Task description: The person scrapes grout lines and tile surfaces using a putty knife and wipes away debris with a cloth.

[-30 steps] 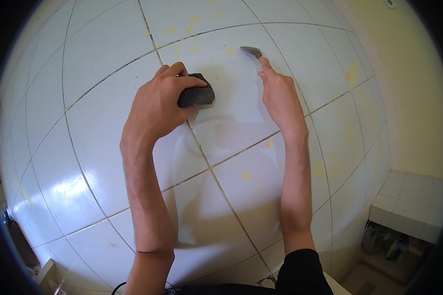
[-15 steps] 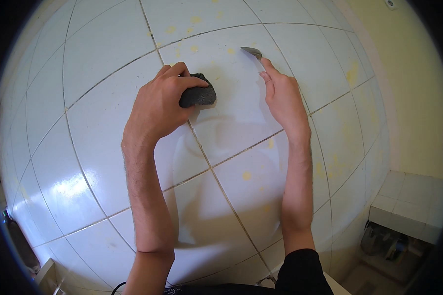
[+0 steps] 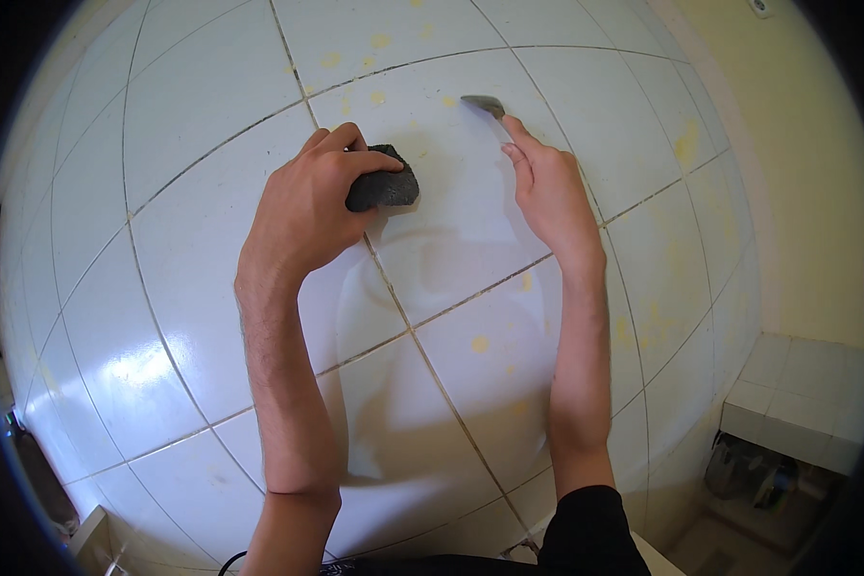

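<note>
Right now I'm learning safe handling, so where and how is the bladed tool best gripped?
Probably by the end of the bladed tool opposite its grey blade, coming from the lower right, as the right hand does: the blade points up and left, clear of the palm. The handle is hidden inside the hand, so its shape can't be told.

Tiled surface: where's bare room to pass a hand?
Widest: tiles left of the left hand, and between the forearms. Narrower: between the dark block and right hand. Crowded: around the block and metal-bladed tool, where the hands grip them.
</note>
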A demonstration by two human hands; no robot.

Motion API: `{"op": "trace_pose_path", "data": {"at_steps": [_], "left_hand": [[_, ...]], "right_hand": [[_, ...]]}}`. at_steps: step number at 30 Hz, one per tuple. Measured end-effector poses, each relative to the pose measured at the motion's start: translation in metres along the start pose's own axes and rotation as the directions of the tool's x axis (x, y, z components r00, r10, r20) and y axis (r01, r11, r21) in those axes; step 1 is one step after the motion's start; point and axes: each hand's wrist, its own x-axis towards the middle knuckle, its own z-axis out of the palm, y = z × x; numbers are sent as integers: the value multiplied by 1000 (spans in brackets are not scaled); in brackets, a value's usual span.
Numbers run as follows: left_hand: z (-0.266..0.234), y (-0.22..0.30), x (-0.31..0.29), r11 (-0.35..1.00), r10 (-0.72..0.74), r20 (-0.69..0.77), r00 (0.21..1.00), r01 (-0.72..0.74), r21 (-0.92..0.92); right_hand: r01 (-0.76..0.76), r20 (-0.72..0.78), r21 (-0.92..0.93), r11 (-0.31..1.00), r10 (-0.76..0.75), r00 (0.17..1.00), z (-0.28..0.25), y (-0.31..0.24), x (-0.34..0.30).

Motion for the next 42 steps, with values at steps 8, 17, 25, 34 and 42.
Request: {"op": "trace_pose_path", "data": {"at_steps": [8, 17, 25, 34, 42], "left_hand": [[0, 0, -1, 1000, 5, -15, 1000, -5, -5], [2, -3, 1, 1000, 7, -4, 1000, -7, 4], [4, -4, 0, 1000, 15, -9, 1000, -15, 13], [2, -5, 0, 1000, -2, -3, 1000, 2, 6], [0, -10, -3, 1000, -20, -17, 1000, 20, 2]], "right_hand": [[-88, 11, -33, 996, 88, 996, 8, 3, 6], [46, -33, 11, 999, -45, 998, 9, 14, 7], [17, 174, -114, 993, 3, 985, -9, -21, -9], [-32, 259, -169, 985, 75, 963, -5, -35, -12], [9, 227, -196, 980, 36, 973, 2, -38, -15]]}}
